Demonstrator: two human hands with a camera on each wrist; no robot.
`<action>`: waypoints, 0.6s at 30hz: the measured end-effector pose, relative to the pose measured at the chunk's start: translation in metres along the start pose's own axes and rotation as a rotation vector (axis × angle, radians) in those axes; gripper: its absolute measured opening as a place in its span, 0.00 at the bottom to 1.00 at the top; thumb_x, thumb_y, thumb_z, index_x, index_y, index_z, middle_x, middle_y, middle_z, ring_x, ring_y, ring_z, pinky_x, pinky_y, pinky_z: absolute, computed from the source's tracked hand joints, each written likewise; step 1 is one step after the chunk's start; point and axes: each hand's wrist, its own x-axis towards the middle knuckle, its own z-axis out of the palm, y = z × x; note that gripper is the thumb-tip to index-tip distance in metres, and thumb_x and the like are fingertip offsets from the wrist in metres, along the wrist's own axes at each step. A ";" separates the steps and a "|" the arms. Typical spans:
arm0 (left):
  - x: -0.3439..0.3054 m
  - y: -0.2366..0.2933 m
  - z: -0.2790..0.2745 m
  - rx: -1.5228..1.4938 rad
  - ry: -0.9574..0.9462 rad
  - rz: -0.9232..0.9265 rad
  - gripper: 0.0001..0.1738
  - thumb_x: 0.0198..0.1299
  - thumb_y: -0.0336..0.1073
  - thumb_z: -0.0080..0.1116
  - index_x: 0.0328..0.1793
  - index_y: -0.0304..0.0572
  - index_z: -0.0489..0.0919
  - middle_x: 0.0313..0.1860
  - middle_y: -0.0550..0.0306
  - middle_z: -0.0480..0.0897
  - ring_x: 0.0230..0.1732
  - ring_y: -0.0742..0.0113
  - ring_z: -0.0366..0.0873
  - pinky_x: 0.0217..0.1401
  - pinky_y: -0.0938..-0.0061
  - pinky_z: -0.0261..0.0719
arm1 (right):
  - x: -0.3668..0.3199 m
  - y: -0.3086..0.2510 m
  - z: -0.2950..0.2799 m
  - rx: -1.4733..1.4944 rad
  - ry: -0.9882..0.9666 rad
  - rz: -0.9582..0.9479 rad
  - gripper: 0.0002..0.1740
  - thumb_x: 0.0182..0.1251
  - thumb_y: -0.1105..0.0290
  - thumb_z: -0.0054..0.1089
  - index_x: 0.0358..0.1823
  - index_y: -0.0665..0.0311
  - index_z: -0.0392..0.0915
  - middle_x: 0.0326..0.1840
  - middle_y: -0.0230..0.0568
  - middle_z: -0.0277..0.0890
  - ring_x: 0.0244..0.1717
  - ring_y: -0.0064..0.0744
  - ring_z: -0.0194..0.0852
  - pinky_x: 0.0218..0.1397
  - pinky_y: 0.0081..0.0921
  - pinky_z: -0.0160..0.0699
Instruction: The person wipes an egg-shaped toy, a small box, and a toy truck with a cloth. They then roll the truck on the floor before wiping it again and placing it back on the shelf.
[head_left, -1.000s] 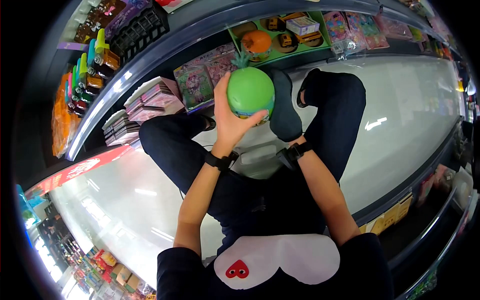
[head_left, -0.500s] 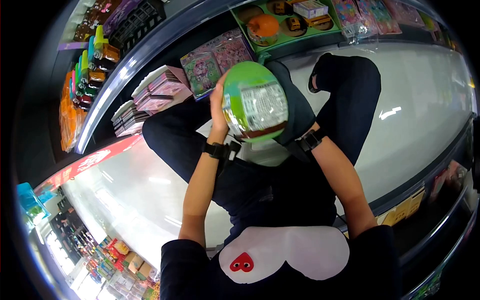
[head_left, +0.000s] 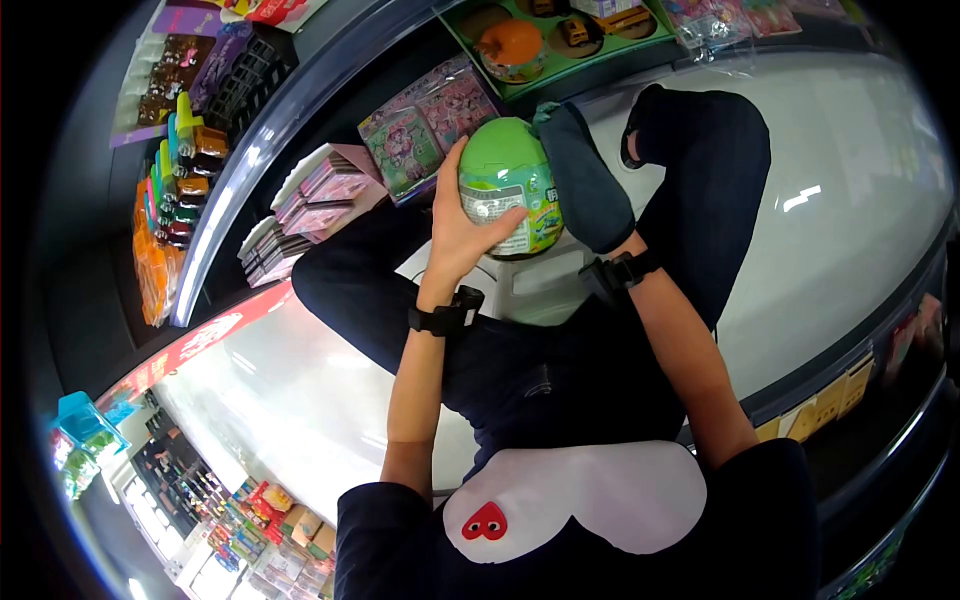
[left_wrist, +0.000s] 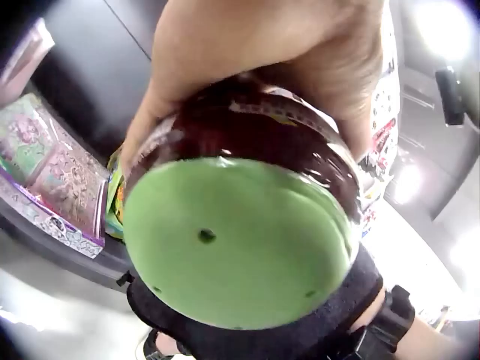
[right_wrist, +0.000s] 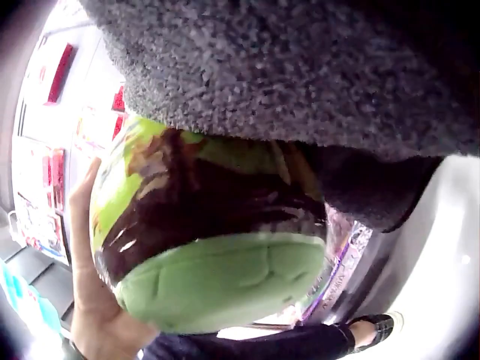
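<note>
My left hand (head_left: 463, 232) holds a green egg-shaped toy container (head_left: 503, 160) in the head view, thumb across its front and fingers along its left side. A printed wrapper with a pale text label covers its middle. Its pale green base (left_wrist: 240, 247), with small holes, faces the left wrist camera. A dark grey fabric mitt (head_left: 585, 180) covers my right hand and lies lengthwise along the egg's right side. The right fingers are hidden inside it, but the mitt keeps a long, straight shape. In the right wrist view, its fuzzy surface (right_wrist: 300, 67) overlaps the egg's upper part.
Ahead, a green tray (head_left: 560, 75) on the low shelf carries an orange-topped container (head_left: 512, 45) and small yellow toy vehicles. Left of it are boxed pink sets (head_left: 430, 125) and stacked packets (head_left: 315, 205). My bent legs (head_left: 705, 190) flank the egg above a glossy white floor (head_left: 830, 200).
The egg tipped to bring its label up, then turned back with its green top away from me. The mitt has slid along its right side. The head view has shifted slightly.
</note>
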 end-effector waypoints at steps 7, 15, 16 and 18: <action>0.002 0.010 -0.007 -0.392 0.009 -0.144 0.48 0.50 0.35 0.70 0.76 0.40 0.58 0.66 0.47 0.72 0.64 0.56 0.73 0.69 0.64 0.69 | 0.007 -0.002 0.005 -0.025 0.077 -0.022 0.32 0.63 0.79 0.48 0.71 0.76 0.59 0.70 0.61 0.61 0.73 0.55 0.57 0.79 0.40 0.51; 0.023 -0.009 0.008 -1.204 0.281 -0.678 0.34 0.64 0.61 0.51 0.66 0.44 0.72 0.62 0.51 0.78 0.63 0.53 0.74 0.69 0.57 0.70 | -0.006 -0.016 0.045 -0.050 0.153 0.147 0.33 0.63 0.78 0.51 0.71 0.76 0.58 0.69 0.62 0.63 0.72 0.57 0.59 0.78 0.41 0.53; 0.023 -0.008 0.018 -1.143 0.287 -0.579 0.35 0.64 0.62 0.51 0.68 0.45 0.71 0.63 0.53 0.77 0.63 0.54 0.74 0.70 0.57 0.68 | -0.004 -0.022 0.047 0.244 0.188 0.306 0.33 0.63 0.76 0.52 0.71 0.76 0.58 0.69 0.61 0.62 0.71 0.57 0.60 0.76 0.41 0.56; 0.015 -0.002 0.039 -1.134 0.388 -0.583 0.37 0.65 0.63 0.50 0.70 0.44 0.68 0.65 0.54 0.75 0.65 0.55 0.72 0.71 0.58 0.67 | 0.002 -0.034 0.047 0.830 0.334 0.605 0.33 0.65 0.73 0.55 0.70 0.74 0.57 0.67 0.60 0.62 0.68 0.58 0.62 0.73 0.40 0.60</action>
